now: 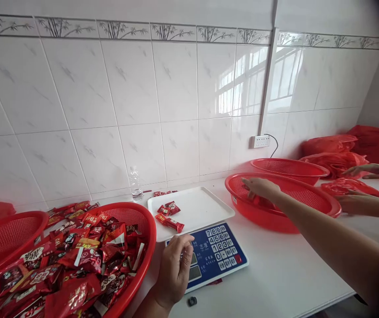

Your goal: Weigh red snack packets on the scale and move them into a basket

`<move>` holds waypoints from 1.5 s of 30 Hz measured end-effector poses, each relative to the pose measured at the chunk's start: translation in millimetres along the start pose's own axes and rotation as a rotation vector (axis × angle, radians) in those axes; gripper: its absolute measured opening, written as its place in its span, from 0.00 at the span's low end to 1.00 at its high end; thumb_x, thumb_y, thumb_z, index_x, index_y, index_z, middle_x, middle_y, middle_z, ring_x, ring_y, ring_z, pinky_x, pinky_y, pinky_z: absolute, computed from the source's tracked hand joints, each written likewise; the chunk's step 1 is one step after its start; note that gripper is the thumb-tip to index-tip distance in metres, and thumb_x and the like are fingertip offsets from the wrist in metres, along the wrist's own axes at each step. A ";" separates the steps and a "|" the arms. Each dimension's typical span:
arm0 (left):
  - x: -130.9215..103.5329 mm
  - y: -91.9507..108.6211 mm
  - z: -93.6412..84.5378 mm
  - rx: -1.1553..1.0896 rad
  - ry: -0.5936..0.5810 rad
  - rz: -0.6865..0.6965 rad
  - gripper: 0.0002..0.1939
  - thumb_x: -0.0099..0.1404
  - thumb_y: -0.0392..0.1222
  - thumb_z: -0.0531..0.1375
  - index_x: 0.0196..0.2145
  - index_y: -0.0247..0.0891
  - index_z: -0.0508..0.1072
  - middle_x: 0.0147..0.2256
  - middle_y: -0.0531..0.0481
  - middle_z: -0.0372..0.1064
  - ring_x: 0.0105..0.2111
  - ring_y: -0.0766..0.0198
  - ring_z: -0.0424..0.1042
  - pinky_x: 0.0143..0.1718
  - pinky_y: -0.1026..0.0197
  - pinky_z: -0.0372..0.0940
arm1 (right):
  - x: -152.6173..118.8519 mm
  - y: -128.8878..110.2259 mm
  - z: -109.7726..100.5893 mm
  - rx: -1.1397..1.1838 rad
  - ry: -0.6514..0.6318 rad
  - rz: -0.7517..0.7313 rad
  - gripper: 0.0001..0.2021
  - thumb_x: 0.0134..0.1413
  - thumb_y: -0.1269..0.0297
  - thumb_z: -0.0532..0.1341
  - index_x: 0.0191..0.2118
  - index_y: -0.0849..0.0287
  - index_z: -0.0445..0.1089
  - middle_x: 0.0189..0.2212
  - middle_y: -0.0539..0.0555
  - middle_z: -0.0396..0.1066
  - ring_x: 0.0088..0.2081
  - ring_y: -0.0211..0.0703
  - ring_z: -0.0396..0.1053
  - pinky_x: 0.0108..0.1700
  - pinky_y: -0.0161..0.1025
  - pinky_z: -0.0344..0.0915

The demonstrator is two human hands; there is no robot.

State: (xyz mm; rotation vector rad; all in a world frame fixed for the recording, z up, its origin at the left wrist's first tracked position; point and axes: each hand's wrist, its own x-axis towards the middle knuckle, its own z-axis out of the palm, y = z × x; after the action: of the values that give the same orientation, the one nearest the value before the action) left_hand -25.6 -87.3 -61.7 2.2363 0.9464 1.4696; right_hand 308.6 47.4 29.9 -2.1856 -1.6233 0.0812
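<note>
My left hand hovers over the left edge of the blue scale keypad, its fingers curled together; whatever may be inside them is hidden. The white scale tray behind the keypad bears several small red packets. My right hand reaches into the red basket on the right, fingers bent downward, with something red beneath them that I cannot make out clearly. At the left stands a red basket heaped with red snack packets.
A clear bottle stands by the tiled wall. Another red basket sits at the back right, near red plastic bags. Another person's hands touch a red bag at the right. A small black object lies before the scale.
</note>
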 end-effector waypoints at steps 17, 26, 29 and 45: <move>-0.9 0.9 -0.1 0.013 0.019 -0.027 0.11 0.67 0.39 0.46 0.42 0.37 0.66 0.30 0.49 0.67 0.32 0.64 0.67 0.37 0.62 0.63 | -103.9 -197.4 98.5 0.116 -0.430 -0.877 0.37 0.46 0.36 0.51 0.61 0.46 0.48 0.63 0.58 0.42 0.62 0.64 0.39 0.55 0.65 0.43; -1.5 0.6 0.8 0.022 -0.025 -0.025 0.11 0.68 0.40 0.46 0.42 0.37 0.66 0.31 0.48 0.68 0.33 0.63 0.67 0.38 0.61 0.62 | -86.9 -199.1 106.3 0.093 -0.356 -0.979 0.18 0.56 0.57 0.49 0.51 0.48 0.65 0.51 0.54 0.64 0.51 0.49 0.61 0.51 0.47 0.54; -2.1 1.0 0.8 0.022 -0.030 -0.041 0.12 0.68 0.40 0.46 0.42 0.37 0.66 0.31 0.48 0.68 0.33 0.63 0.67 0.37 0.61 0.63 | -89.4 -197.9 108.3 0.099 -0.332 -0.962 0.18 0.57 0.59 0.47 0.49 0.49 0.66 0.49 0.54 0.66 0.49 0.47 0.63 0.49 0.44 0.56; 0.7 5.2 0.1 0.077 -0.027 -0.063 0.13 0.67 0.41 0.46 0.39 0.37 0.69 0.32 0.46 0.70 0.31 0.62 0.69 0.35 0.61 0.65 | -103.1 -206.4 111.2 0.061 -0.204 -0.893 0.18 0.56 0.53 0.50 0.49 0.49 0.66 0.45 0.58 0.65 0.47 0.51 0.61 0.43 0.44 0.56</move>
State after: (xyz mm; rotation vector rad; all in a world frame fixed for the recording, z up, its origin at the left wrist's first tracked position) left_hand -23.5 -90.7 -58.2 2.2522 1.0715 1.3946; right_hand 57.3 32.5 -17.5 -1.2644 -2.5097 0.0897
